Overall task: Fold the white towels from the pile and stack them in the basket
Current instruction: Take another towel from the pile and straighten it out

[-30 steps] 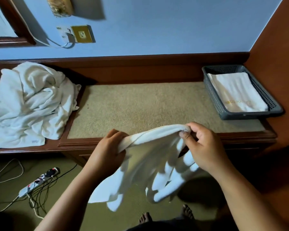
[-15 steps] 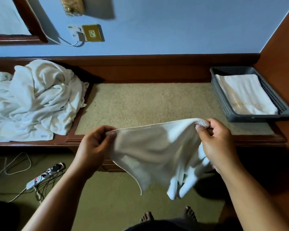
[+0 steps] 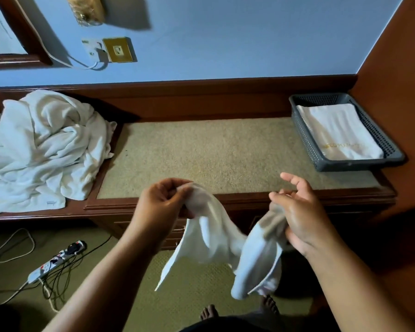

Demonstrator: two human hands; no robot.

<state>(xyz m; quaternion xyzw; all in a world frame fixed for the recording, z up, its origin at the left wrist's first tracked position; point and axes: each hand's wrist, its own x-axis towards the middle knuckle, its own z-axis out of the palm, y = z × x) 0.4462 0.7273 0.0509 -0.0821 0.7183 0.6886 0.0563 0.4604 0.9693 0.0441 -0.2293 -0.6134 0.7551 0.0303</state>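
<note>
i am watching the towel [image 3: 216, 236] sagging in a loose swag between the two hands, in the air just in front of the surface [image 3: 213, 154] and not lying on it. the left hand [image 3: 163, 202] is pinching one bunched end tightly in curled fingers. the right hand [image 3: 302, 216] is spreading its thumb and upper fingers wide while its lower fingers seem to be curling round the other bunch, though that grip is partly hidden from me. to my eye the step in hand is finding the corners and opening the cloth out. to do it well i am thinking the right hand should be running along the hem to a true corner, then both hands should be pulling the edge taut and laying the towel flat on the surface before any fold. a slack middle like this one is likely to be giving a crooked fold. the basket [image 3: 359, 161] is sitting at the right end of the surface, holding a folded towel [image 3: 338, 130] lying flat with faint gold lettering; how many layers lie under it i cannot tell. the pile [image 3: 41, 144] is lying crumpled at the left end, well apart from the basket.
</note>
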